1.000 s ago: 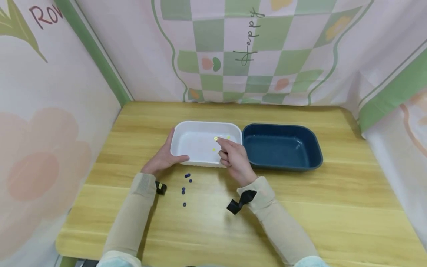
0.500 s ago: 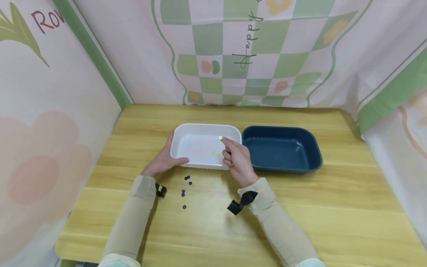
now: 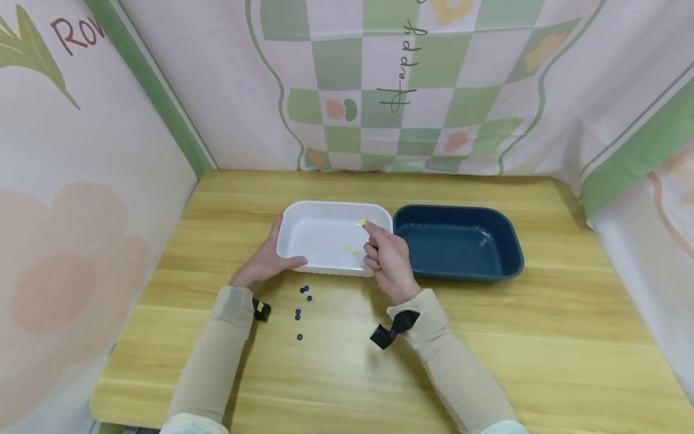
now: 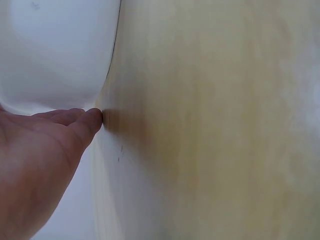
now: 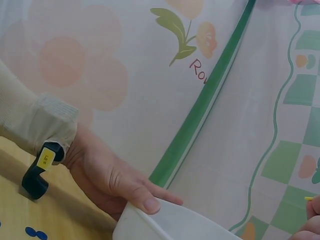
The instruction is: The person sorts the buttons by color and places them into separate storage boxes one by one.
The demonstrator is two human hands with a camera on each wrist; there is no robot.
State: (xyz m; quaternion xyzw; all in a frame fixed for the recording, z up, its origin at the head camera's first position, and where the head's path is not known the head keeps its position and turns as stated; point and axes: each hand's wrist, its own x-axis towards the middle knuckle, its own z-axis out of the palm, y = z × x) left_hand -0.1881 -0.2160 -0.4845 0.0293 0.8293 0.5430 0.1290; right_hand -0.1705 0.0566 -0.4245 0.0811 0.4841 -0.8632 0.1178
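Note:
My left hand holds the left end of a white tray, its thumb on the near rim and the other fingers along the outer wall. In the left wrist view those fingers lie between tray and tabletop. Over the tray's right part, my right hand pinches a small round yellow button between thumb and index finger, the other fingers curled in. Two more yellow buttons lie on the tray floor left of that hand, which hides part of the tray.
A dark blue tray stands against the white tray's right end. Several small dark blue buttons lie scattered on the wooden table in front of the white tray. A printed curtain hangs behind the table.
My right hand has shifted slightly right with the yellow button, uncovering another yellow button on the tray floor. One seen farther right earlier no longer shows. My left hand stays on the tray.

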